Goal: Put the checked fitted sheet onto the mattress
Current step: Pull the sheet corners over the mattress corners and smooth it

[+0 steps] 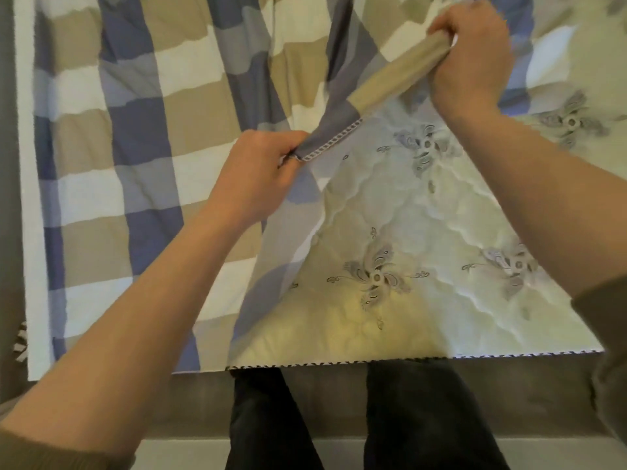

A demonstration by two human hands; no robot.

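The checked fitted sheet (pixel 135 157), in blue, tan and white squares, covers the left part of the mattress (pixel 400 252). The mattress is cream, quilted, with grey flower prints, and lies bare at the centre and right. My left hand (pixel 261 174) grips the sheet's stitched hem at the centre. My right hand (pixel 471 59) grips a bunched tan stretch of the same edge at the upper right. Between the two hands the hem runs taut in a diagonal line above the mattress.
The mattress's near edge (pixel 407 361) has dark zigzag stitching and runs across the lower middle. My legs in dark trousers (pixel 424 418) stand right against it on a grey floor. More sheet lies crumpled at the upper right (pixel 559 45).
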